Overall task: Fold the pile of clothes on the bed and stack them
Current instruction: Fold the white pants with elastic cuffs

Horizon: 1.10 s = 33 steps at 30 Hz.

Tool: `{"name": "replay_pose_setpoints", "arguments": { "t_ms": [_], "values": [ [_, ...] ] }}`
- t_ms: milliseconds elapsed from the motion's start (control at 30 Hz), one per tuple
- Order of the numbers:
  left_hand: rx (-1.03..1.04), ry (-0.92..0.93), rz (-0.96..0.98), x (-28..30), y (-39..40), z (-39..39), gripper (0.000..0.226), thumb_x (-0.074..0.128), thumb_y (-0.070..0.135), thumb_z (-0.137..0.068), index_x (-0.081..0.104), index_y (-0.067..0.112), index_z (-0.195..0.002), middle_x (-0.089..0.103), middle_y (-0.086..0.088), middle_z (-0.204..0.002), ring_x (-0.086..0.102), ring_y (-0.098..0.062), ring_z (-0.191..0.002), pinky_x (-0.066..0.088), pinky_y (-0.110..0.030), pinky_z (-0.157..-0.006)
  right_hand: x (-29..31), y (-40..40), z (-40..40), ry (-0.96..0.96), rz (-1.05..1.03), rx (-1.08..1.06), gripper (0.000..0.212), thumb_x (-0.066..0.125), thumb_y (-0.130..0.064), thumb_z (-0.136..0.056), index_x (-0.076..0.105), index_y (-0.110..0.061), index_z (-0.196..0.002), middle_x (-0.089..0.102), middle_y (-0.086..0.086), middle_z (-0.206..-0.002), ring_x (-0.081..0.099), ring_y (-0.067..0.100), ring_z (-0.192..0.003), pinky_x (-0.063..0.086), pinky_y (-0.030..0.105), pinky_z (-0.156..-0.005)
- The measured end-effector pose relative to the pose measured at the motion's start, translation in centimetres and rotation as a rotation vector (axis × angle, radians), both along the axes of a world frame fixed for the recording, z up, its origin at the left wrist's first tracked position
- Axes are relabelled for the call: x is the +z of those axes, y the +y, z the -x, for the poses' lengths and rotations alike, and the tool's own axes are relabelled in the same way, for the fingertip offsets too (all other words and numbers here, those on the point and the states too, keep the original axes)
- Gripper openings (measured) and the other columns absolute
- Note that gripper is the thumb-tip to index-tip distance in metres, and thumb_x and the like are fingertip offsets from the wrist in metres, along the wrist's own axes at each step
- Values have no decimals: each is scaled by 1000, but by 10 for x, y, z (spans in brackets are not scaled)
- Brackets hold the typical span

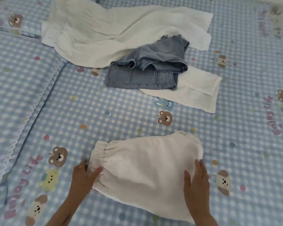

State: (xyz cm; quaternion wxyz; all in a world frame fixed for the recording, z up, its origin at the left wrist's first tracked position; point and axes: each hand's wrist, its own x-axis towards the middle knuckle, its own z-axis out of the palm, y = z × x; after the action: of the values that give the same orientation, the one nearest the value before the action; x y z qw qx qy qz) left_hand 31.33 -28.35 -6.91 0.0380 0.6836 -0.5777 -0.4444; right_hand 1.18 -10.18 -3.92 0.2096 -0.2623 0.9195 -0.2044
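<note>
Nearest the viewer, a cream garment with an elastic waistband [145,170] lies folded on the checked bedsheet [104,115]; the left hand [82,175] rests at its gathered waistband with fingers spread and gripping nothing, and the right hand [197,181] lies flat, fingers extended, on its right part, probably to press the fold flat. Further off, apart from it, lie crumpled denim shorts [147,69] overlapping a white piece [191,92]. Farthest, a large white garment [114,30] sprawls unfolded, evidently awaiting its turn.
</note>
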Motion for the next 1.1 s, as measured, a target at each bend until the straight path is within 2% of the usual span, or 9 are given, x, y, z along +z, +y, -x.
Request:
{"name": "replay_pose_setpoints", "arguments": {
  "t_ms": [167, 267, 467, 533, 633, 767, 867, 967, 1100],
  "values": [
    [41, -90, -132, 1, -5, 10, 31, 75, 30, -77, 60, 9, -94, 66, -6, -83, 62, -24, -76, 44, -32, -62, 9, -110, -48, -132, 82, 632, 55, 44, -38, -97, 30, -14, -145, 37, 2, -148, 34, 17, -136, 21, 22, -111],
    [47, 22, -108, 22, -2, 13, 21, 72, 21, -79, 52, 19, -85, 62, 1, -73, 60, -22, -72, 43, -31, -60, 11, -179, -82, -315, 32, 1034, 69, 53, -44, -92, 24, -15, -147, 29, 5, -153, 22, 20, -142, 15, 28, -114],
    [-152, 156, 121, 99, 7, 13, 28, 69, 19, -81, 45, 34, -84, 62, 13, -76, 57, -2, -65, 39, -14, -54, 73, -245, -84, -611, -243, 1233, 105, 77, -58, -61, 13, -44, -143, 49, -12, -137, 47, 10, -123, 37, 24, -98],
    [-149, 184, 176, 132, 8, 20, 32, 72, 20, -78, 47, 39, -82, 63, 20, -78, 58, 1, -67, 40, -14, -55, 114, -243, -68, -517, -265, 1302, 100, 77, -63, -55, 18, -53, -137, 52, -18, -123, 47, 4, -114, 41, 28, -98],
    [-38, 237, 229, 181, 5, 34, 38, 77, 20, -72, 50, 43, -87, 65, 26, -81, 61, 3, -72, 43, -13, -57, 180, -227, -47, -268, -198, 1434, 93, 74, -67, -55, 28, -48, -133, 48, -28, -106, 37, -10, -96, 32, 12, -80],
    [-31, 351, 315, 240, 1, 55, 44, 81, 19, -67, 54, 44, -90, 66, 25, -87, 63, 4, -76, 46, -11, -58, 252, -197, -35, 104, 10, 1493, 50, 62, -50, -77, 44, -34, -121, 54, -15, -110, 41, 6, -97, 33, 19, -78],
    [-53, 583, 286, 277, -2, 58, 47, 81, 24, -66, 57, 43, -101, 67, 18, -100, 65, 2, -87, 47, -7, -69, 295, -177, -17, 98, 102, 1392, 32, 57, -36, -81, 51, -34, -113, 56, -19, -102, 43, 3, -93, 36, 16, -80],
    [-102, 670, 350, 308, -1, 64, 34, 73, 45, -67, 62, 36, -98, 69, 14, -93, 64, 0, -85, 43, -4, -70, 329, -154, 0, 88, 184, 1310, 31, 59, -33, -80, 51, -38, -110, 56, -22, -97, 45, 1, -91, 38, 14, -75],
    [-148, 696, 599, 336, 3, 89, 19, 70, 41, -76, 63, 34, -92, 67, 12, -95, 62, -4, -89, 43, -5, -72, 353, -141, 11, 368, 220, 1322, 53, 70, -40, -78, 48, -34, -126, 54, -15, -99, 46, 7, -87, 38, 22, -72]
  ]
}}
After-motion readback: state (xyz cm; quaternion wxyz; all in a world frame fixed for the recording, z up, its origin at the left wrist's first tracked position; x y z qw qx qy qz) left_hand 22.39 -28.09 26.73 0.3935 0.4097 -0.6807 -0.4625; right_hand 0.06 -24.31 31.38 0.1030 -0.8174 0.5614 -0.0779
